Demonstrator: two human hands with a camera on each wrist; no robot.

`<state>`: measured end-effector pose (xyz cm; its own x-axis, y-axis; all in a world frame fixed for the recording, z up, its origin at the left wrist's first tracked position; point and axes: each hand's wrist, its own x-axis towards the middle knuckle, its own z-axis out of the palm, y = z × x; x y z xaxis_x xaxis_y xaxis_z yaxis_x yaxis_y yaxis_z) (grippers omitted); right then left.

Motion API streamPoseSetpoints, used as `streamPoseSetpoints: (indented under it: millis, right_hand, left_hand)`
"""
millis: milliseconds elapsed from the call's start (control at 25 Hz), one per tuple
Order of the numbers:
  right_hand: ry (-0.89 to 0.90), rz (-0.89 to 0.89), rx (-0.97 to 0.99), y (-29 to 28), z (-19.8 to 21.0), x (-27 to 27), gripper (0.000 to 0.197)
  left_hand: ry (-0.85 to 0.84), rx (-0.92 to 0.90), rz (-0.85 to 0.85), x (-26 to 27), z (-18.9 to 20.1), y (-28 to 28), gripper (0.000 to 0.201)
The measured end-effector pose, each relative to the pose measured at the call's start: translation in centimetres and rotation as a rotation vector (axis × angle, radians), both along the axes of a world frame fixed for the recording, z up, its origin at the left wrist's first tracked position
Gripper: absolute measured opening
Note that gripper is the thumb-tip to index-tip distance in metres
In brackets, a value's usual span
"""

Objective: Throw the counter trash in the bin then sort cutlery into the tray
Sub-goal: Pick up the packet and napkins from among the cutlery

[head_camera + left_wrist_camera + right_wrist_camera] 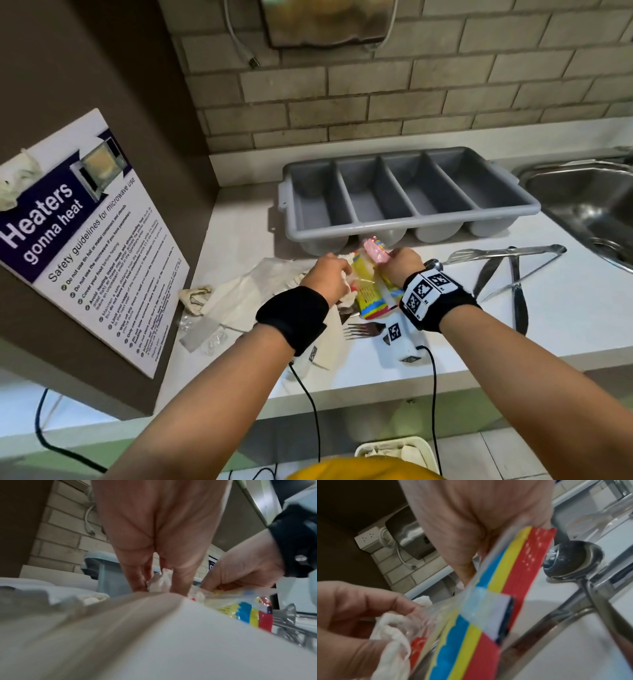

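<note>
Crinkly yellow plastic wrapper (368, 287), long axis toward the grey tray (404, 195), pinched by right hand (404, 265); left hand (325, 277) grips crumpled white tissue (346, 286)

The white and purple laminated wall poster (92, 236) reads "Heaters gonna heat". Beneath that it says "Safety guidelines for microwave use"

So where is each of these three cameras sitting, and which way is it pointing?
Head: worn on the head, looking down at the counter and grey tray; both forearms show.
Left wrist: low behind the left hand, facing its fingers pinching a white tissue.
Right wrist: behind the right hand, facing the striped wrapper it grips; a spoon lies beyond.
Shared: both wrist views show the wrapper and the opposite hand.
</note>
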<state>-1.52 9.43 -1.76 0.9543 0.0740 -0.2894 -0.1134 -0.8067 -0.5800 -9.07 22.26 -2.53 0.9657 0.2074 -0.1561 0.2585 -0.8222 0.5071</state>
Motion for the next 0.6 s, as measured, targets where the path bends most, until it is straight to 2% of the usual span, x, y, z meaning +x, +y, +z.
streamPoseSetpoints:
  millis: [200,360,520,600]
  right_hand:
    - [-0.101,-0.015,0.127,-1.2,0.6,-0.5,0.029]
    - [-0.207,0.044,0.142,-2.3,1.4,-1.5,0.026]
    - [-0.27,0.059,0.225,-3.2,1.4,-2.3,0.026]
    - [-0.325,0.047,0.308,-3.7,1.4,-2.9,0.014]
  left_hand:
    - [-0.272,-0.135,0.141,-0.3,1.3,2.1,0.025]
    - [-0.388,-0.276,0.313,-1.6,2.7,4.3,0.021]
    - [-0.459,-0.3,0.317,-3.1,4.0,5.8,0.03]
    - [-0.454,-0.33,0.318,-3.9,4.3,5.7,0.036]
